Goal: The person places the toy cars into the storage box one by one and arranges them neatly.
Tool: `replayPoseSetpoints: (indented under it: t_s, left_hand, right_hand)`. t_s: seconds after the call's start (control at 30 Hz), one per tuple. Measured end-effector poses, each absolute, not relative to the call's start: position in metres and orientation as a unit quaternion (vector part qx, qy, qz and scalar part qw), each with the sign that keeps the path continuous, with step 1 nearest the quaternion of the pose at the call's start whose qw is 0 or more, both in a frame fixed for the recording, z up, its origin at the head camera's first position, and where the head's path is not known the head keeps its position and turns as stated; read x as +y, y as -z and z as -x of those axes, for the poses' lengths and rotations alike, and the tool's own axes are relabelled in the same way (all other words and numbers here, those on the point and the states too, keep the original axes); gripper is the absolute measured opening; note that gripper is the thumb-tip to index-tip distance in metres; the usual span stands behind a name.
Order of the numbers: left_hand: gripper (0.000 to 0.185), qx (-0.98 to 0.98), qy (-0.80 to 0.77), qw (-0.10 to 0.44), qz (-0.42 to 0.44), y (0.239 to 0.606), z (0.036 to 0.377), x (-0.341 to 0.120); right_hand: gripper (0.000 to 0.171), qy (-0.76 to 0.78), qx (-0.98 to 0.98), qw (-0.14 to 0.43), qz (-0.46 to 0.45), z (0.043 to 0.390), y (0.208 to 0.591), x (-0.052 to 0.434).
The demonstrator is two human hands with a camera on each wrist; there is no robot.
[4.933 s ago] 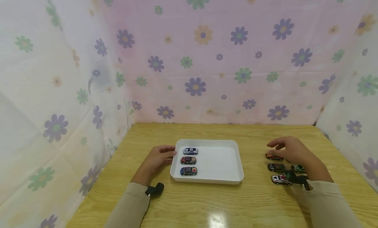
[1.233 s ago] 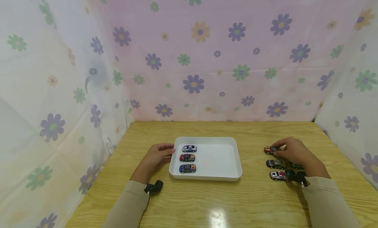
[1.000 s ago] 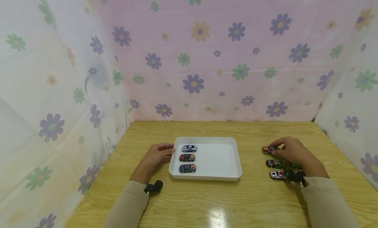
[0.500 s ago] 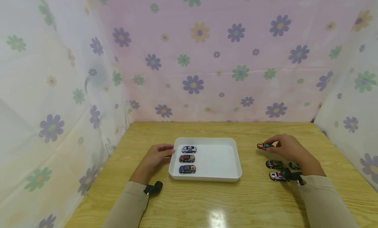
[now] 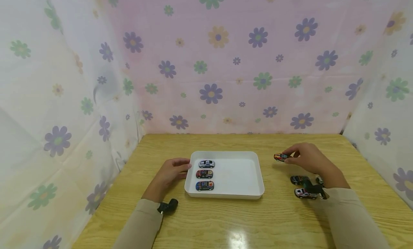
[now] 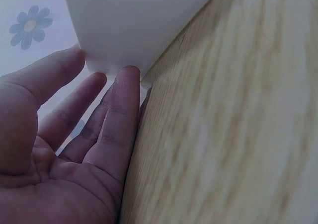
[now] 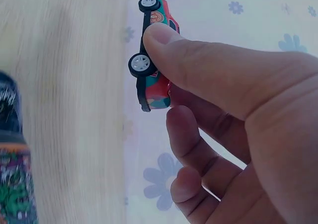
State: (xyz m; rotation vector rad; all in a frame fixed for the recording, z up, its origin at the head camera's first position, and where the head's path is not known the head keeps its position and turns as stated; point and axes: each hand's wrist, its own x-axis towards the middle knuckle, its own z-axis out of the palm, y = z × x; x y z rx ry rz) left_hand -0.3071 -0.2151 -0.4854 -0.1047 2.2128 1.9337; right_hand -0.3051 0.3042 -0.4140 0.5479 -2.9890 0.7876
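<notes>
My right hand (image 5: 308, 158) pinches a red and orange toy car (image 5: 280, 157) between thumb and fingers, to the right of the white tray (image 5: 226, 196). In the right wrist view the toy car (image 7: 158, 55) shows teal patches and white-hubbed wheels; its far side is hidden by my thumb. My left hand (image 5: 170, 174) is at the tray's left end, fingers fairly straight. Its fingertips (image 6: 128, 77) touch the outer wall there in the left wrist view. Inside the tray, a white car (image 5: 206, 164), a red car (image 5: 204, 174) and a blue car (image 5: 204, 185) sit in a column along the left side.
On the wooden table (image 5: 206, 220), a dark green toy car (image 5: 297, 180) and a white and red car (image 5: 303, 193) stand below my right hand. Another car (image 5: 319, 181) is partly hidden behind the right wrist. A flowered cloth (image 5: 242, 62) encloses the table's back and sides.
My right hand has taken hold of the red and orange car, lifted it off the table and moved it left toward the tray. The left hand has stayed at the tray.
</notes>
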Motion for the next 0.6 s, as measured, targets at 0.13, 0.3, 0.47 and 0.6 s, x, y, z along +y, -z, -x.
replayPoseSetpoints:
  t_s: [0.13,0.3,0.47,0.6]
  left_hand:
    - [0.040,0.752,-0.651,0.099,0.034,0.486,0.307,-0.215]
    - [0.040,0.755,-0.647,0.099,0.032,0.486,0.307,-0.216]
    - [0.041,0.753,-0.649,0.101,0.031,0.486,0.306,-0.217]
    - [0.041,0.751,-0.651,0.103,0.029,0.486,0.306,-0.217]
  right_hand:
    - [0.030,-0.262,-0.948,0.002,-0.182,0.305,0.412,0.298]
    - [0.029,-0.257,-0.947,0.010,-0.194,0.308,0.413,0.290]
    - [0.026,-0.256,-0.945,0.014,-0.205,0.310,0.414,0.281]
    - [0.026,-0.263,-0.941,0.015,-0.213,0.311,0.414,0.273]
